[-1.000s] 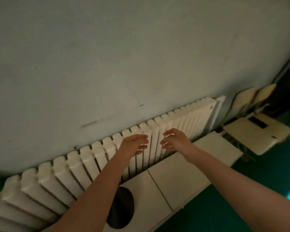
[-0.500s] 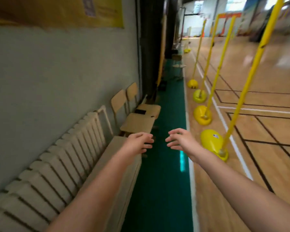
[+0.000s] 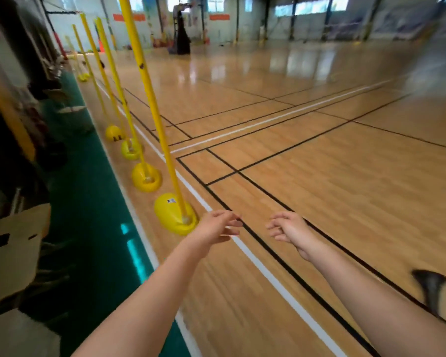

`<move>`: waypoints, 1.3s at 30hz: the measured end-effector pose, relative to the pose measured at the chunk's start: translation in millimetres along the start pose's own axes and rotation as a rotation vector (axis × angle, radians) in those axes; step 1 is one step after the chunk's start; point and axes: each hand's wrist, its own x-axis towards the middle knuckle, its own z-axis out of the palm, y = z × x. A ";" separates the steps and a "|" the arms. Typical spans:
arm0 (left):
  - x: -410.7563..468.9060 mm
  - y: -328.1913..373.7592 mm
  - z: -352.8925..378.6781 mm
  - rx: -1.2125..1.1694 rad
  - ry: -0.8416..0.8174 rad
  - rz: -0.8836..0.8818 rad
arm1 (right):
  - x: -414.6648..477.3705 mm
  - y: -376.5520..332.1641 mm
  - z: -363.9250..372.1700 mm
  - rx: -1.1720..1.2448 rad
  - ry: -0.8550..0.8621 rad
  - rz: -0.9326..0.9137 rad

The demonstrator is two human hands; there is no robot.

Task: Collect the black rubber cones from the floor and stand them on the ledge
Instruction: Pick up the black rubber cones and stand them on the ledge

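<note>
1. Swinging away from the radiator wall seen a second ago, the view now faces an open wooden court. Both arms stay stretched out ahead, as before.
2. The left hand (image 3: 216, 229) and right hand (image 3: 290, 229) hover side by side, apart, with fingers (image 3: 276, 225) loosely curled and holding nothing.
3. Just beyond the left fingers stands a yellow pole base (image 3: 170, 210). A white court line (image 3: 268, 274) runs under the hands.
4. One black rubber cone (image 3: 431, 289) is on the floor, well to the right of the right fingers and nearer the person. It is blurred and seems to lie on its side.
5. Being rubber, it is probably light, slightly yielding, grippy and hard to damage. One hand wrapped round its narrow part should lift it.
6. The pale ledge below the radiator, visible earlier, is now out of view.
</note>
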 end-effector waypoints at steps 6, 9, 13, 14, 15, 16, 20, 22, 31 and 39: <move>83.4 26.3 106.5 0.146 -0.324 -0.030 | 18.9 48.2 -101.1 0.102 0.264 0.179; 123.8 47.0 151.2 0.228 -0.497 -0.025 | 28.6 52.8 -146.4 0.145 0.383 0.242; 177.2 86.0 206.6 0.313 -0.610 0.003 | 37.7 51.3 -196.1 0.222 0.512 0.264; 187.3 93.8 221.1 0.318 -0.622 0.019 | 38.7 52.1 -205.7 0.236 0.561 0.268; 195.8 98.6 234.2 0.323 -0.637 0.035 | 39.5 54.9 -213.0 0.244 0.610 0.269; 204.2 102.8 249.3 0.346 -0.668 0.046 | 40.6 58.3 -220.6 0.254 0.661 0.277; 216.2 93.7 307.7 0.469 -0.835 0.022 | 32.8 80.9 -245.9 0.338 0.782 0.337; 220.1 88.7 339.0 0.502 -0.891 0.005 | 28.7 89.0 -265.6 0.365 0.832 0.348; 240.5 100.3 483.6 0.599 -1.046 0.035 | 24.9 116.5 -379.4 0.442 0.989 0.344; 246.2 140.1 616.1 0.609 -1.031 0.070 | 39.5 129.6 -510.2 0.490 1.032 0.319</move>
